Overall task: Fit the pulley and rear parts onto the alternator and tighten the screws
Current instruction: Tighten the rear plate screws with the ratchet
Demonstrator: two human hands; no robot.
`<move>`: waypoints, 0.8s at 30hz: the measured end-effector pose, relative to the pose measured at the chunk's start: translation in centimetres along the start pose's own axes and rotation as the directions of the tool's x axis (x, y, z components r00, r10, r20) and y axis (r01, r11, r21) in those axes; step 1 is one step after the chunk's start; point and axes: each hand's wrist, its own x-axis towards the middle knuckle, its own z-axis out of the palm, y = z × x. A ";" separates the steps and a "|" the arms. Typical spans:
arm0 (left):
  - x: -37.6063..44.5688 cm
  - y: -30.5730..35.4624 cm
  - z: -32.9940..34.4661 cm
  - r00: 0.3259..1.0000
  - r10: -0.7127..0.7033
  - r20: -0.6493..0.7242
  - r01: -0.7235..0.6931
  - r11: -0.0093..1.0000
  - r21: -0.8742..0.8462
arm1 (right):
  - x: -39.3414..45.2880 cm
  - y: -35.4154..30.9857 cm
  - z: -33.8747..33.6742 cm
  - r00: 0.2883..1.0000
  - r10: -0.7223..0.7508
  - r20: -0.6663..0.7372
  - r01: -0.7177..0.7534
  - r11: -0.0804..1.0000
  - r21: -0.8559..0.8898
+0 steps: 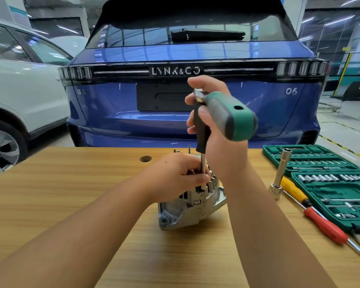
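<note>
The alternator (192, 206) is heavy, rigid cast metal. The left hand (175, 175) pinches the driver shaft (203, 165); the right hand (214, 119) grips the ratchet handle (230, 115).

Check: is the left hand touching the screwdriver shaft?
Touching. Head view shows the left hand fingers pinching the screwdriver shaft just above the alternator.

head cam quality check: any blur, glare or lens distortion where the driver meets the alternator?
Head view: strong wide-angle bowing at the edges, table edge curves. Green ratchet handle in the right hand is slightly motion-soft. Left hand covers the shaft tip, so contact with the alternator is hidden. Ceiling lights streak across the blue car; lighting on the bench is even, with only soft shadows.
</note>
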 end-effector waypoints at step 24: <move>0.0 0.0 0.0 1.000 0.005 0.019 -0.007 0.996 0.089 | 0.5 -2.6 -2.2 0.855 0.513 0.080 -0.457 0.671 0.583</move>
